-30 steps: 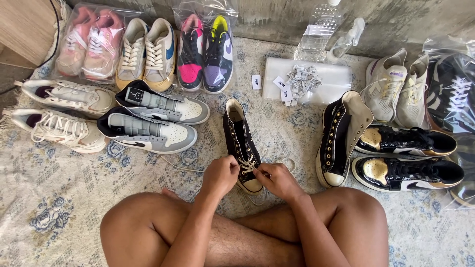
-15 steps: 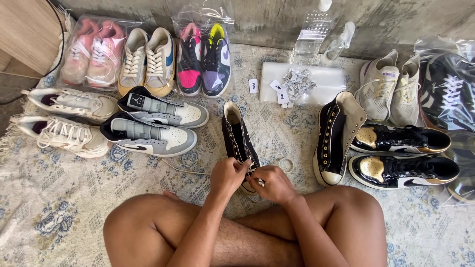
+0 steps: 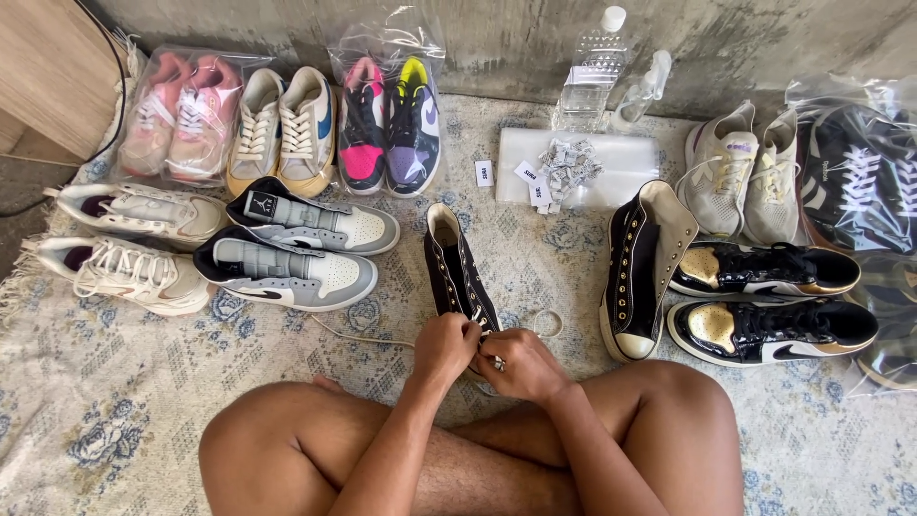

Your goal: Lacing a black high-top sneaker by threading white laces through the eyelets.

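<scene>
- Because the person sits cross-legged on the patterned rug (image 3: 115,401), the black high-top sneaker (image 3: 457,272) lies straight ahead of the knees, toe toward the body, so its lower eyelets come under both hands.
- While the left hand (image 3: 444,346) closes its fingers on the lace at the toe end of the sneaker, the right hand (image 3: 521,363) pinches in just beside it, the two hands touching over the toe; both are narrow, holding the cream lace (image 3: 358,334), which trails off leftward across the rug.
- Its mate, the second black high-top (image 3: 635,277), lies on its side to the right, apart from the hands, with no lace that I can see.
- Other pairs line the rug's far edge and both side edges, likely kept out of the working space: grey-and-white sneakers (image 3: 306,253) to the left, black-and-gold sneakers (image 3: 774,301) to the right, bagged pink sneakers (image 3: 181,119) in the far left corner.
- A flat white packet (image 3: 630,158) with small tags on it and a clear bottle (image 3: 587,81) sit by the wall.
</scene>
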